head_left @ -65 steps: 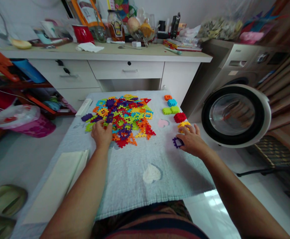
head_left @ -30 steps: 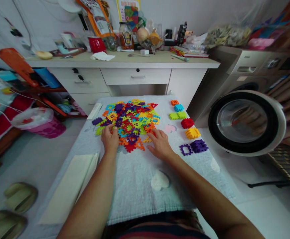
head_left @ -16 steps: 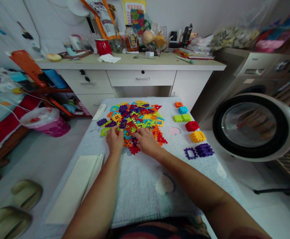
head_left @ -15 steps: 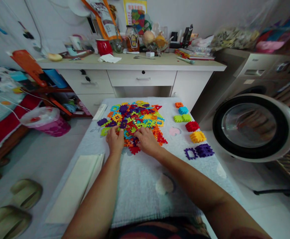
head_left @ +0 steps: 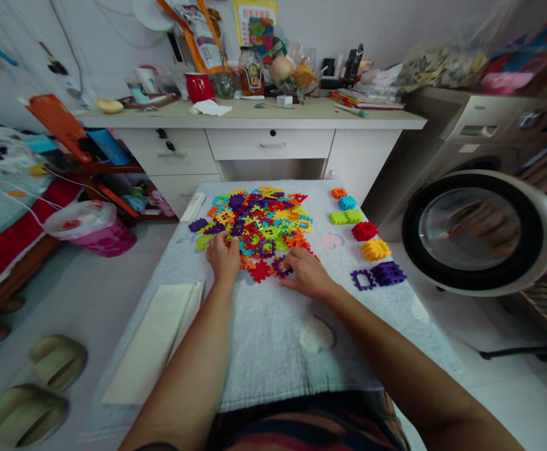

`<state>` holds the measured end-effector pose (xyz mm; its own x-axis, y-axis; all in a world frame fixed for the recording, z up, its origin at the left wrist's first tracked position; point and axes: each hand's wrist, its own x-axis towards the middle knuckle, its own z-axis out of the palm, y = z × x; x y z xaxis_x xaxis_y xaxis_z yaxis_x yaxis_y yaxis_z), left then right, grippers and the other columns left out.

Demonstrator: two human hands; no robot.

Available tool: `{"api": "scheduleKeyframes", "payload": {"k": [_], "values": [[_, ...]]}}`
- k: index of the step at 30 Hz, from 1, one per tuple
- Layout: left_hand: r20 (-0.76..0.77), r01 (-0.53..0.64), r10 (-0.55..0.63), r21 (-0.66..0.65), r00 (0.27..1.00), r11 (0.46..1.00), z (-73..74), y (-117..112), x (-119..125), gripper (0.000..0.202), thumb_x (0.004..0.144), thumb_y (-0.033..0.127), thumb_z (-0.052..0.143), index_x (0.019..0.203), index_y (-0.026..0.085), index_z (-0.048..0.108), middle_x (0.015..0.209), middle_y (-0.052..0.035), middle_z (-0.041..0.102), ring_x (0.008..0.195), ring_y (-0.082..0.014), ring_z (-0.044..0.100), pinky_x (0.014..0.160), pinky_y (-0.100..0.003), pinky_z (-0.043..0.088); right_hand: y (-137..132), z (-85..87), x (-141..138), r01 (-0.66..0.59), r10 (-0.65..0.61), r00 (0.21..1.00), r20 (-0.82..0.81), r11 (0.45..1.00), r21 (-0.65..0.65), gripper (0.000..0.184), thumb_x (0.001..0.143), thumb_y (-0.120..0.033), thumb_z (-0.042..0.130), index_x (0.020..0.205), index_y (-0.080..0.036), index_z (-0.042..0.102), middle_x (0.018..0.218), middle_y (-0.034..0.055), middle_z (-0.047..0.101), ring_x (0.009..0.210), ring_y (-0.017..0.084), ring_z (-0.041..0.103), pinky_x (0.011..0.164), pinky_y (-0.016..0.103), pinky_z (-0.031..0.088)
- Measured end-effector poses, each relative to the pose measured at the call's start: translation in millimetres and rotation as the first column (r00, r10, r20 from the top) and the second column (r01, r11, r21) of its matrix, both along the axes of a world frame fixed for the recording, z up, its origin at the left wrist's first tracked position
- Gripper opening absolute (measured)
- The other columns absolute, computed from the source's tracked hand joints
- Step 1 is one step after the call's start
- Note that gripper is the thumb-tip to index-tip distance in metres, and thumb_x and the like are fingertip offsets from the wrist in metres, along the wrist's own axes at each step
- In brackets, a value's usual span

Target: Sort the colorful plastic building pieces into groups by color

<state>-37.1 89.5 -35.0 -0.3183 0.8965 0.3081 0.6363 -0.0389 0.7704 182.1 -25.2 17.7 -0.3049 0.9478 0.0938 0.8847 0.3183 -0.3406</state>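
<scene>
A heap of colourful plastic interlocking pieces (head_left: 268, 230) lies on the cloth-covered table. At the heap's near left edge rests my left hand (head_left: 224, 257), its thumb and fingers apart and no piece visibly gripped. My right hand (head_left: 308, 270) is at the near right edge, thumb and fingers closed on a purple open-centred piece (head_left: 281, 267), partly hidden by the fingers. Beside that piece lies a red piece (head_left: 260, 271). Along the table's right side are sorted groups: orange (head_left: 339, 193), blue (head_left: 347, 202), green (head_left: 346, 217), red (head_left: 364, 231), yellow (head_left: 375, 250) and purple (head_left: 388, 273).
A folded cream cloth or sheet (head_left: 153, 341) lies at the table's left. Behind stands a white desk (head_left: 268, 145) bearing jars and a red mug (head_left: 200, 87). To the right is a washing machine with its round door (head_left: 480, 232) swung open; a pink bin (head_left: 92, 228) stands left.
My right hand has moved right and towards me, bringing a purple piece to the heap's near edge. My left hand has barely shifted. The camera view has moved slightly.
</scene>
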Motion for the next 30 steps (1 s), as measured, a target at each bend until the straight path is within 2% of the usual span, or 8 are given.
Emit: {"api": "scheduleKeyframes", "payload": {"k": [2, 4, 8, 13, 19, 24, 27, 30], "values": [[-0.008, -0.006, 0.006, -0.011, 1.0, 1.0, 0.4, 1, 1, 0.029, 0.085, 0.031, 0.058, 0.111, 0.02, 0.064, 0.12, -0.0113, 0.066, 0.119, -0.0283, 0.058, 0.11, -0.049, 0.038, -3, -3.5, 4, -0.029, 0.029, 0.998, -0.062, 0.999, -0.012, 0.038, 0.079, -0.04, 0.08, 0.107, -0.018, 0.065, 0.112, 0.01, 0.06, 0.103, 0.024, 0.055, 0.093, 0.037, 0.045], [-0.014, -0.01, 0.01, -0.019, 1.0, 1.0, 0.5, 1, 2, 0.029, 0.085, 0.03, 0.058, 0.112, 0.021, 0.064, 0.121, -0.0113, 0.066, 0.12, -0.0285, 0.058, 0.111, -0.05, 0.038, -4, -3.0, 6, -0.02, 0.02, 0.997, -0.08, 1.0, 0.007, 0.046, 0.08, -0.037, 0.077, 0.119, -0.017, 0.063, 0.118, 0.012, 0.058, 0.107, 0.026, 0.054, 0.097, 0.04, 0.044], [-0.021, -0.02, 0.02, -0.03, 1.0, 0.999, -0.8, 2, 2, 0.03, 0.086, 0.031, 0.059, 0.113, 0.02, 0.064, 0.122, -0.0119, 0.065, 0.12, -0.029, 0.058, 0.112, -0.05, 0.037, 2, 3.5, 4, -0.029, 0.029, 1.0, 0.001, 1.0, 0.001, 0.063, 0.079, -0.026, 0.069, 0.14, -0.015, 0.056, 0.133, 0.0149, 0.054, 0.117, 0.03, 0.049, 0.101, 0.044, 0.041], [-0.007, -0.023, 0.023, -0.006, 1.0, 1.0, -2.2, 2, 2, 0.028, 0.086, 0.031, 0.059, 0.111, 0.022, 0.063, 0.121, -0.0105, 0.065, 0.119, -0.0277, 0.058, 0.111, -0.049, 0.037, 14, 6.1, 0, -0.064, 0.068, 0.996, 0.061, 0.996, -0.06, 0.05, 0.078, -0.023, 0.066, 0.129, -0.021, 0.066, 0.135, 0.0125, 0.054, 0.118, 0.029, 0.048, 0.103, 0.045, 0.039], [-0.014, -0.025, 0.025, -0.021, 1.0, 0.999, -0.1, 1, 3, 0.027, 0.086, 0.03, 0.059, 0.112, 0.021, 0.063, 0.123, -0.011, 0.066, 0.122, -0.0283, 0.057, 0.112, -0.049, 0.035, 4, 14.2, 6, -0.028, 0.03, 0.998, 0.062, 0.999, -0.033, 0.048, 0.077, -0.022, 0.066, 0.125, -0.017, 0.063, 0.125, 0.0127, 0.058, 0.112, 0.028, 0.05, 0.097, 0.041, 0.041], [-0.021, -0.031, 0.03, -0.015, 0.999, 0.999, 0.9, 0, 4, 0.029, 0.086, 0.029, 0.06, 0.113, 0.02, 0.063, 0.123, -0.0116, 0.065, 0.123, -0.0291, 0.057, 0.112, -0.05, 0.035, -35, 37.2, 59, 0.022, -0.021, 0.996, 0.084, 1.0, -0.007, 0.054, 0.079, -0.022, 0.066, 0.132, -0.017, 0.059, 0.124, 0.0137, 0.06, 0.11, 0.029, 0.052, 0.098, 0.042, 0.039], [-0.026, -0.034, 0.034, -0.013, 0.999, 0.999, -0.5, 1, 4, 0.028, 0.085, 0.029, 0.06, 0.112, 0.021, 0.063, 0.122, -0.0114, 0.065, 0.122, -0.0287, 0.057, 0.112, -0.049, 0.036, -60, 46.3, 102, 0.046, -0.04, 0.982, 0.183, 0.999, -0.027, 0.044, 0.079, -0.024, 0.066, 0.123, -0.019, 0.067, 0.118, 0.0129, 0.063, 0.108, 0.03, 0.053, 0.099, 0.045, 0.038], [-0.027, -0.03, 0.03, -0.002, 0.999, 1.0, -2.7, 2, 3, 0.027, 0.085, 0.03, 0.06, 0.111, 0.022, 0.063, 0.12, -0.0097, 0.066, 0.12, -0.0275, 0.058, 0.111, -0.048, 0.037, -77, 47.1, 134, 0.118, -0.103, 0.951, 0.292, 0.992, -0.036, 0.043, 0.076, -0.027, 0.067, 0.119, -0.021, 0.07, 0.121, 0.0136, 0.063, 0.115, 0.033, 0.052, 0.102, 0.05, 0.036]]}}
